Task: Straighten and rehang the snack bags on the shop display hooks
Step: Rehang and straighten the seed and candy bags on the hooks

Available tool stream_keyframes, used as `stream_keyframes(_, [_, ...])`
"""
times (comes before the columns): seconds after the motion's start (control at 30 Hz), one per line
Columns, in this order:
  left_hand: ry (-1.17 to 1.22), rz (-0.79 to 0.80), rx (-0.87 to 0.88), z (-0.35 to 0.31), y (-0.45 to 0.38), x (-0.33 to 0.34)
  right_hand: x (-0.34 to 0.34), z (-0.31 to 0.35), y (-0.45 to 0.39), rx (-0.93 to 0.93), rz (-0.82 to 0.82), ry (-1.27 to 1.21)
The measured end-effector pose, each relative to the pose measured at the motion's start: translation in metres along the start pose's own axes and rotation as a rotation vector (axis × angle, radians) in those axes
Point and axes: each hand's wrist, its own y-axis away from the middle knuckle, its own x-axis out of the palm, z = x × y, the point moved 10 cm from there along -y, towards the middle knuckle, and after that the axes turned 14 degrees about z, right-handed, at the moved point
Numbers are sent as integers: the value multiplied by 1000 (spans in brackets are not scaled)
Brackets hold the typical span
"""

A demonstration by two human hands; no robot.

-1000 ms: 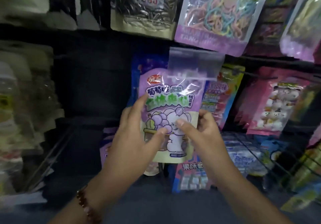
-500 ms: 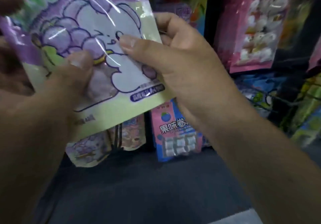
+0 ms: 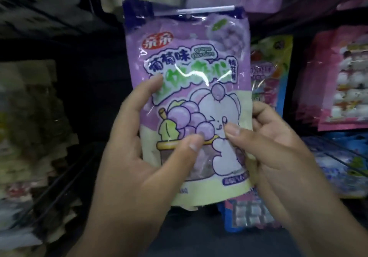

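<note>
Head view. A purple bag (image 3: 187, 89) — printed with cartoon grapes, a white animal and green lettering — was held upright at the centre of the view, in front of a dark display rack. The left hand (image 3: 137, 157) gripped the bag's lower left part: the thumb lay across the front near the printed basket, the index finger ran up the left edge, and the other fingers were hidden behind the bag. The right hand (image 3: 274, 153) gripped the lower right edge, its thumb pressed on the front beside the animal's face and its fingers curled round the back. The two thumb tips lay near each other, not touching. The bag's top was a clear strip with a pale bar across it; whether it sat on a hook could not be told.

Behind the bag, just to its right, hung a yellow bag (image 3: 268, 73), partly covered. Further right hung a pink bag (image 3: 342, 77) with white pieces showing through its window. Below the purple bag's bottom right corner a blue-and-pink pack (image 3: 249, 215) showed pale cubes. At lower right lay blue packs (image 3: 338, 165) behind wire — blurred. At far left, stacked pale bags (image 3: 29, 117) were blurred beyond detail.
</note>
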Motion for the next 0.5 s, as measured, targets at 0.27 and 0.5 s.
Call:
stream_keyframes(0.27, [154,13,52,-12,-6,5,-4,24,11,-82,-54,125])
stream_keyframes(0.5, [447,148,-180,25,-36,1,-2,39,-29,78,27,198])
